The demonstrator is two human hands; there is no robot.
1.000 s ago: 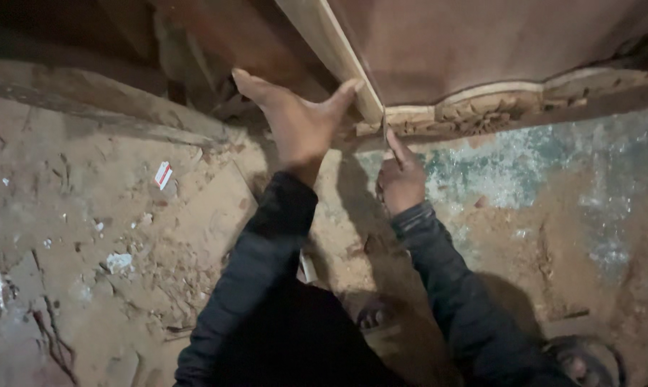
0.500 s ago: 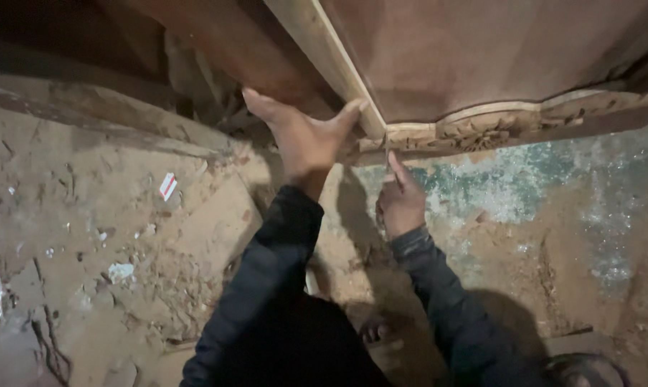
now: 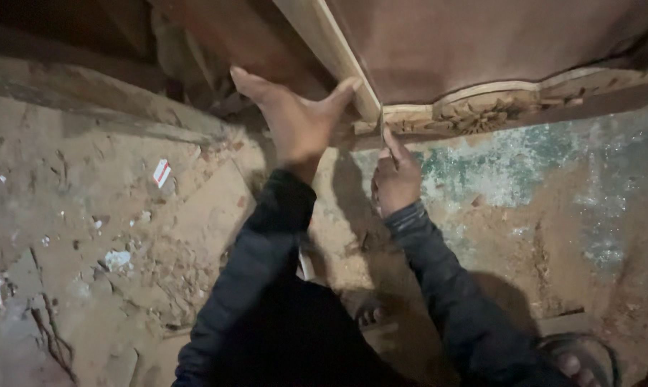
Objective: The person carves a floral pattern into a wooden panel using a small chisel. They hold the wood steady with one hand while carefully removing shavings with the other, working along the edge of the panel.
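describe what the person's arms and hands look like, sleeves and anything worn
Both arms are covered to the wrist by long dark sleeves, black or very dark blue, with a faint sheen and ribbed cuffs. The left hand and right hand are bare: no gloves, rings or watch visible.

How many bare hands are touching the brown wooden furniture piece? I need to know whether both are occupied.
2: the left hand is spread against the pale wooden rail; the right hand touches the carved wooden trim at the corner.

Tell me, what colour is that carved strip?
Pale, unfinished wood on the carved strip, clearest in the head view.
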